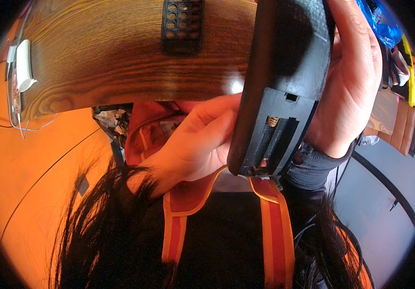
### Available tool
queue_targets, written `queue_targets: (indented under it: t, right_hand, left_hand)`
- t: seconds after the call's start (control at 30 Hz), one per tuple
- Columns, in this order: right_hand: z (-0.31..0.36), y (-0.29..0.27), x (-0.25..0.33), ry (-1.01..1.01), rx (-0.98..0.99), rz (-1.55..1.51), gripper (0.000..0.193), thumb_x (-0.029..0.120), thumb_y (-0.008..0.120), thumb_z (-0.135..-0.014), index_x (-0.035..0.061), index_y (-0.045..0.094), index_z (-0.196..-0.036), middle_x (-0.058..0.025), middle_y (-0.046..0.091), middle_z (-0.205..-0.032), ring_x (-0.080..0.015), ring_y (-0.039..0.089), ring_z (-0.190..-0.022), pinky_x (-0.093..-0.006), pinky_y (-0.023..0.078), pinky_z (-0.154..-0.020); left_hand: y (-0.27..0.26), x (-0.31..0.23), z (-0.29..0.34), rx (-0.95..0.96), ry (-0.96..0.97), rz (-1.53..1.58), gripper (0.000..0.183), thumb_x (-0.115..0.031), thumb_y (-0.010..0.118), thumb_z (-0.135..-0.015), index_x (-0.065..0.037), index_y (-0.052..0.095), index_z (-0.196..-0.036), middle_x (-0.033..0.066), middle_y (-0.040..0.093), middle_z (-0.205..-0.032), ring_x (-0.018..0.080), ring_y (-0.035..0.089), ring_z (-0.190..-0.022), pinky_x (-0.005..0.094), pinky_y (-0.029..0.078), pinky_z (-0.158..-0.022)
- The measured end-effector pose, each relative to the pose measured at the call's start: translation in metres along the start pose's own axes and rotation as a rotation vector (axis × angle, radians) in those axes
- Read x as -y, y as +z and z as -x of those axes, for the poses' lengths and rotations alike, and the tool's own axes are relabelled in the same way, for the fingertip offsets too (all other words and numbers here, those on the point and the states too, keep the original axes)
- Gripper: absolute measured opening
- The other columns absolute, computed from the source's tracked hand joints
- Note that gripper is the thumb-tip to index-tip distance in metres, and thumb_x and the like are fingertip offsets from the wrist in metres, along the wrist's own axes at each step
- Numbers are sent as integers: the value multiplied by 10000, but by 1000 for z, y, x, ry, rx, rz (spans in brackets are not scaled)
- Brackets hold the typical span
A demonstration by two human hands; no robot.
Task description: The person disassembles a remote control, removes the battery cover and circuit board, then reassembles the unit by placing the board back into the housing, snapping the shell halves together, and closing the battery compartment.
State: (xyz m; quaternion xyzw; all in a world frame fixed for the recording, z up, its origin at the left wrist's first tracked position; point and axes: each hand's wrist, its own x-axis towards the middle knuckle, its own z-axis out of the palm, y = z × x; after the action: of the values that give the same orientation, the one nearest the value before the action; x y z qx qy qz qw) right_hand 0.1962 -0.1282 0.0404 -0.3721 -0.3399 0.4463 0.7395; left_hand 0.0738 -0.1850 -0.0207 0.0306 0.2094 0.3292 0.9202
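A black plastic device point(284, 62) stands tilted upright close in front of me, its upper end running out of view. Low on the side facing me, its battery compartment point(277, 137) is uncovered; a coppery spring sits at the top of the slot and I see no battery in it. My left hand point(195, 139) grips the device's lower left edge, its fingertips hidden behind the casing. Along the right edge, my right hand point(349, 82) is wrapped round the device, with part of its fingers out of sight.
On the wooden table point(96, 62) lies a black slab point(183, 24) with rows of round holes or buttons. A white cylindrical thing point(24, 65) with a cable sits at the left edge. Red cloth point(142, 139) shows below the table. A blue plastic bag point(383, 24) is at the upper right.
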Motion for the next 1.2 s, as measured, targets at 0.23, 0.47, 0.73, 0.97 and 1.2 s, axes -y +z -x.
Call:
queue_targets:
  t: [0.23, 0.47, 0.73, 0.97, 1.2]
  right_hand:
    - [3, 1, 0, -17, 2, 21, 249, 167, 593, -863, -15, 602, -1033, -99, 650, -945, -163, 614, -832, -269, 482, -762]
    - [0, 3, 4, -48, -5, 27, 255, 175, 591, -867, -13, 599, -1040, -97, 648, -951, -162, 611, -838, -268, 479, -767]
    - [-1, 9, 4, -44, -3, 33, 262, 184, 589, -871, -10, 596, -1047, -96, 645, -957, -161, 608, -845, -267, 477, -772]
    - [-4, 11, 3, -45, -27, 44, 268, 192, 588, -875, -8, 593, -1053, -95, 643, -963, -161, 605, -851, -266, 475, -776]
    - [-4, 15, 0, -6, -46, 46, 274, 200, 586, -879, -6, 590, -1059, -93, 641, -969, -160, 603, -857, -266, 473, -781]
  left_hand:
    - [-11, -9, 4, 124, -85, -240, 334, -70, 498, -935, -31, 519, -1266, 84, 607, -1163, 152, 581, -1051, 311, 461, -873]
    - [-5, -8, 4, -20, -59, -455, 368, -47, 532, -914, -25, 506, -1280, 90, 625, -1121, 130, 594, -994, 261, 487, -757]
    - [-8, 6, -10, 33, 29, -53, 381, -44, 488, -935, -10, 456, -1313, 115, 597, -1158, 168, 584, -1037, 306, 498, -838]
    - [1, 5, -7, 10, 126, -215, 441, -223, 342, -978, 52, 380, -1322, 262, 501, -1235, 358, 538, -1103, 467, 453, -930]
    - [-2, 3, -9, 76, 111, -58, 380, -85, 434, -967, -41, 395, -1343, 132, 581, -1176, 224, 617, -1007, 366, 550, -785]
